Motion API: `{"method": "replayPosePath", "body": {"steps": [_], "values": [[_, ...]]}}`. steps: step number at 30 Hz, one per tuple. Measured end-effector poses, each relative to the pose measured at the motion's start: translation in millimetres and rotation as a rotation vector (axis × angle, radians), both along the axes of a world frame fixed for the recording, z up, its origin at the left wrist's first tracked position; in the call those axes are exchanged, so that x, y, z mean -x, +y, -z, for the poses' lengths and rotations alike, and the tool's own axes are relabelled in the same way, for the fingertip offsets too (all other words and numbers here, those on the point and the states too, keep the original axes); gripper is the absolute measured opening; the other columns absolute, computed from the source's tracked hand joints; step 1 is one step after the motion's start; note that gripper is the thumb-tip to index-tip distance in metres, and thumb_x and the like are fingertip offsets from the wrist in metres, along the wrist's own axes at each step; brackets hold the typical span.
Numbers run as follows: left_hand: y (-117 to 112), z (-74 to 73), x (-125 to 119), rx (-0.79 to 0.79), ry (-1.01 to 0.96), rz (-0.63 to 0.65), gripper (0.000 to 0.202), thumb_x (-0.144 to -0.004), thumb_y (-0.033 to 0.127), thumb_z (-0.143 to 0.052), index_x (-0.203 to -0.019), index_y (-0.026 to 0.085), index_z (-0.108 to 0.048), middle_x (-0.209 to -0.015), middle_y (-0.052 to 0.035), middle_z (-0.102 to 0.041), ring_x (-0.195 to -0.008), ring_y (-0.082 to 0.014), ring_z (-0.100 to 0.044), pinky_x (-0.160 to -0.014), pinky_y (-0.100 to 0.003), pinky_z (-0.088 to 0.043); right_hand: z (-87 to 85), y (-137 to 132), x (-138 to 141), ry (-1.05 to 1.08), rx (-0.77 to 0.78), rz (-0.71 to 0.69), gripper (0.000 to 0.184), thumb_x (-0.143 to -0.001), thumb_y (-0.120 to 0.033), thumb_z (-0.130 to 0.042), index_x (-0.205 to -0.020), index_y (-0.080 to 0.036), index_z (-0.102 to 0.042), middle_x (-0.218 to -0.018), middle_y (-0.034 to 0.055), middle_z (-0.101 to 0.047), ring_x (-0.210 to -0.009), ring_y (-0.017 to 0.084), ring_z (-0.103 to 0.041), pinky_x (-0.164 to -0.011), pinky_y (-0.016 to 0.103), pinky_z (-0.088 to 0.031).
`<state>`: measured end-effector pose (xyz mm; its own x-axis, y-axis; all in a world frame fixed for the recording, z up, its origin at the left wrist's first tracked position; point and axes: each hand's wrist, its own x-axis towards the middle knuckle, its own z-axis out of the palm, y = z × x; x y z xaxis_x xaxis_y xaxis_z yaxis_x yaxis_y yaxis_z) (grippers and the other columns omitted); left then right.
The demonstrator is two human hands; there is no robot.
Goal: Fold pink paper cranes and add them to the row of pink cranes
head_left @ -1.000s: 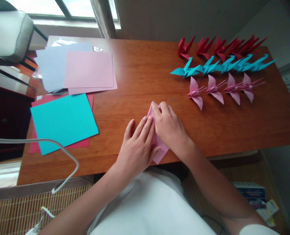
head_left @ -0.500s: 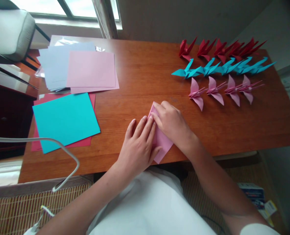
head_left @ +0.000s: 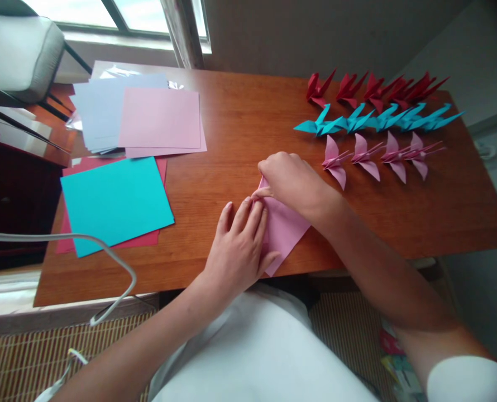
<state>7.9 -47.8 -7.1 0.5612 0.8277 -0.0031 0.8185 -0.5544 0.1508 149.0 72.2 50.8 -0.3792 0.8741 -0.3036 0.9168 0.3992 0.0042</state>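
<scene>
Left hand [head_left: 238, 243]: While it lies palm down on the left part of the paper [head_left: 288, 226], its fingers are straight and slightly spread, gripping nothing; the little finger is out over the wood and the thumb reaches right across the lower part.
Right hand [head_left: 292, 178]: over the paper's upper end, knuckles up, fingers curled under; the thumb points left, its tip just beside the left fingertips. Whether these fingers pinch the paper, I cannot tell.
Paper: pink, folded, on the table [head_left: 235, 123] by its near edge, partly covered by both hands; its right part runs out under the right wrist, and one corner points toward the white shirt [head_left: 232, 352].
Cranes: three rows at the far right, with red cranes [head_left: 374, 89] at the back, blue cranes [head_left: 321, 124] in the middle and four pink cranes [head_left: 336, 174] in front.
Sheets: on the left, pink sheets [head_left: 160, 118] overlap grey sheets [head_left: 100, 111]; nearer, cyan sheets [head_left: 116, 201] lie on red sheets [head_left: 148, 239].
Cable [head_left: 43, 237]: white, crossing the near left corner.
Chair [head_left: 18, 53]: beyond the table's left end.
</scene>
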Motion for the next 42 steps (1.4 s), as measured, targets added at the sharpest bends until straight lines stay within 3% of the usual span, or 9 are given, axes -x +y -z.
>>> {"method": "replayPosePath", "body": {"steps": [5,12,23,28,31,36,42], "values": [[-0.8,0.8,0.0,-0.005,0.006,0.002,0.085,-0.100,0.065,-0.036,-0.158,0.002,-0.034,-0.167,-0.0166,-0.030,-0.153,-0.0385,-0.029,-0.124,-0.058,-0.022,-6.7,8.6,1.9,-0.030,0.056,0.015,0.024,-0.088,-0.039,-0.073,-0.103,-0.020,-0.077,-0.104,0.0145,-0.078,-0.095,0.031,-0.073,-0.073,0.034,-0.053],[-1.9,0.4,-0.7,0.003,0.006,-0.008,0.084,-0.100,0.065,-0.037,-0.158,0.004,-0.035,-0.168,-0.0157,-0.029,-0.154,-0.0379,-0.029,-0.125,-0.058,-0.020,1.0,33.1,-10.1,-0.074,0.031,0.062,0.029,-0.092,-0.039,-0.065,-0.104,-0.016,-0.078,-0.104,0.0154,-0.078,-0.098,0.029,-0.072,-0.081,0.034,-0.049],[0.2,-4.5,-1.0,0.032,0.016,-0.004,0.082,-0.100,0.063,-0.039,-0.156,0.003,-0.037,-0.167,-0.0159,-0.030,-0.153,-0.0382,-0.030,-0.124,-0.060,-0.023,4.4,41.8,-19.8,0.110,0.095,0.074,0.021,-0.092,-0.025,-0.061,-0.089,-0.016,-0.080,-0.084,0.0101,-0.078,-0.082,0.022,-0.070,-0.071,0.030,-0.045],[1.1,-5.8,-1.9,0.046,0.012,-0.008,0.081,-0.100,0.063,-0.037,-0.156,0.004,-0.038,-0.167,-0.0158,-0.031,-0.152,-0.0381,-0.031,-0.123,-0.060,-0.024,9.8,40.5,-23.7,0.143,0.096,0.098,0.031,-0.096,-0.039,-0.056,-0.085,-0.017,-0.076,-0.085,0.0102,-0.078,-0.081,0.023,-0.070,-0.067,0.030,-0.044],[1.4,-6.5,-1.8,0.037,0.010,-0.012,0.081,-0.100,0.062,-0.039,-0.156,0.003,-0.038,-0.167,-0.0160,-0.031,-0.152,-0.0381,-0.032,-0.123,-0.059,-0.025,13.9,35.2,-24.4,0.145,0.103,0.098,0.033,-0.089,-0.051,-0.066,-0.090,-0.019,-0.074,-0.092,0.0097,-0.078,-0.088,0.025,-0.071,-0.069,0.030,-0.045],[1.0,-8.3,-1.6,0.037,0.011,-0.007,0.084,-0.099,0.063,-0.042,-0.157,0.002,-0.036,-0.167,-0.0170,-0.030,-0.152,-0.0383,-0.032,-0.123,-0.060,-0.026,16.4,27.3,-23.2,0.112,0.088,0.071,0.031,-0.085,-0.049,-0.070,-0.101,-0.022,-0.069,-0.100,0.0082,-0.077,-0.093,0.027,-0.071,-0.074,0.032,-0.048],[0.5,-11.7,-6.2,0.044,0.014,-0.029,0.084,-0.098,0.062,-0.043,-0.156,0.001,-0.037,-0.165,-0.0196,-0.035,-0.151,-0.0412,-0.032,-0.122,-0.062,-0.026,9.3,27.8,-11.5,-0.002,0.089,-0.002,0.051,-0.080,-0.057,-0.074,-0.111,-0.018,-0.066,-0.107,0.0140,-0.075,-0.097,0.033,-0.071,-0.073,0.036,-0.050]]}}
